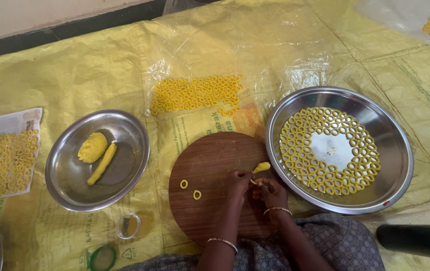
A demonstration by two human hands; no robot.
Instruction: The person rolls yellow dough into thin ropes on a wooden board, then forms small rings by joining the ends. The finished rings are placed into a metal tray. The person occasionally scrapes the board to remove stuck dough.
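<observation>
Hands: the left hand [237, 181] and the right hand [270, 189] meet over the near right edge of the round dark wooden board [215, 165]; the fingers of both pinch a small piece of yellow dough [261, 167], held just above the board.
Board: two small yellow dough rings [190, 189] lie on its near left part, close beside each other.
Large steel plate [396, 150], right: yellow rings [295, 145] laid in a wide band around a bare centre.
Smaller steel plate [69, 178], left: a yellow dough lump [93, 147] and a rolled dough stick [102, 163], touching.
Clear plastic sheet [255, 55], far: rows of rings [195, 93].
Newspaper [9, 120], far left: more rings [4, 163].
Yellow woven mat [74, 75]: under everything.
</observation>
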